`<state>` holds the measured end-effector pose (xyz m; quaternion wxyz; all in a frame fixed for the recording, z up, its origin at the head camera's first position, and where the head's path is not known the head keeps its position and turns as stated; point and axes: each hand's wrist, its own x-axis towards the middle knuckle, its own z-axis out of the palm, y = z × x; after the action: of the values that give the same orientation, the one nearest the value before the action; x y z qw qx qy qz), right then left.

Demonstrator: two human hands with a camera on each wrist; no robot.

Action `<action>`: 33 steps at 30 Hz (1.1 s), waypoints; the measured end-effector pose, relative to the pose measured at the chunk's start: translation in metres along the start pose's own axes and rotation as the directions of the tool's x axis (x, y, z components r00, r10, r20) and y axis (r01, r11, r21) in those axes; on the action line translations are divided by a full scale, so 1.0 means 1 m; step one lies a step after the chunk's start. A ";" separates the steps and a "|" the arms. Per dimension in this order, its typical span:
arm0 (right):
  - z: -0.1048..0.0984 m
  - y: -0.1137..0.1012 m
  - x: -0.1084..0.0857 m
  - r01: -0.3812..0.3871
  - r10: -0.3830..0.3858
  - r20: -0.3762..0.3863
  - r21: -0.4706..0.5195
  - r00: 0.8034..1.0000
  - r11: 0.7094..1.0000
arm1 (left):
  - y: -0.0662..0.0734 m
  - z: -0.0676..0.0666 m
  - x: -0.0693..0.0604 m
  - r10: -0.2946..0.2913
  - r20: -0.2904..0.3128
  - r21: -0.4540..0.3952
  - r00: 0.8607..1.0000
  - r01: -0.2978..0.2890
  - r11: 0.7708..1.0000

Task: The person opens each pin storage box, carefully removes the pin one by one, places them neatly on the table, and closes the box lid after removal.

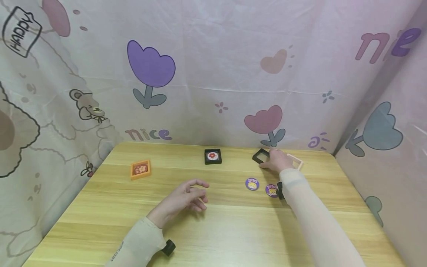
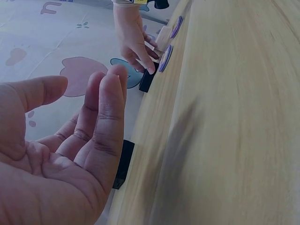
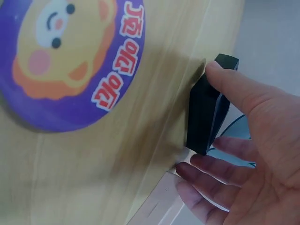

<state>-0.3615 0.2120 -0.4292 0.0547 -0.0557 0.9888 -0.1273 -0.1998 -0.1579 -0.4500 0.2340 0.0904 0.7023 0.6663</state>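
Note:
My right hand point(image 1: 278, 161) reaches to the back right of the table. Its thumb lies against one end of a black square frame point(image 3: 205, 112) and the fingertips are at the other, gripping it. A pale pink frame point(image 1: 297, 162) lies just beside that hand. Nearer me are two round purple badges with cartoon animals, the left badge point(image 1: 252, 184) and the right badge point(image 1: 271, 190), partly hidden by the wrist strap. My left hand point(image 1: 185, 198) hovers over the table's middle, fingers loosely bent, holding nothing.
A black frame holding a red-flower badge point(image 1: 212, 156) sits at the back centre. An orange frame with a picture point(image 1: 140, 170) lies at the left. The wooden table point(image 1: 227, 237) meets a printed curtain point(image 1: 207, 74) behind and at both sides.

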 end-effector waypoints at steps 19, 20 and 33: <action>-0.010 -0.054 0.003 0.180 -0.170 -0.091 0.103 0.981 0.978 | -0.002 0.002 0.004 0.015 -0.149 0.073 0.989 -0.004 0.997; -0.009 -0.058 0.004 0.191 -0.182 -0.088 0.108 0.979 0.976 | -0.002 0.001 0.004 0.014 -0.161 0.076 0.987 -0.002 0.997; 0.017 -0.111 0.000 0.346 -0.344 -0.033 0.135 0.938 0.928 | -0.002 -0.007 0.006 -0.027 -0.335 0.061 0.942 0.051 0.997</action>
<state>-0.3490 0.1010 -0.4174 0.0307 -0.2241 0.9525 -0.2039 -0.2076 -0.1612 -0.4534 0.1214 -0.0299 0.7559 0.6426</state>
